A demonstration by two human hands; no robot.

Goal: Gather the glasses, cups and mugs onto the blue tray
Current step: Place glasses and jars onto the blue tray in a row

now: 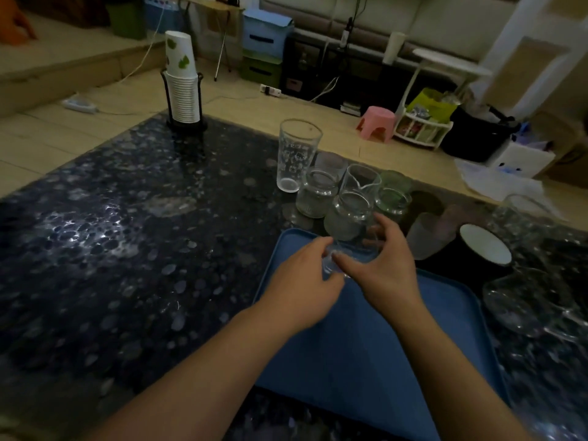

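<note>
- Both hands meet over the far end of the blue tray point(366, 345), fingers curled round one small clear glass point(342, 265): the left hand point(302, 288) pinches its near-left side, the right hand point(386, 265) cups its right side.
- That glass sits low between the fingertips, at or just above the tray floor; whether it touches down I cannot tell.
- The next glasses point(346, 214) stand upright just beyond the fingertips, off the tray's far edge, with the right hand slightly nearer.
- A tall printed glass point(297, 154) stands further ahead and left.
- To the right of the right hand, a dark mug point(485, 249) and blurred round glassware point(521, 300) wait; their outlines are hard to make out.
</note>
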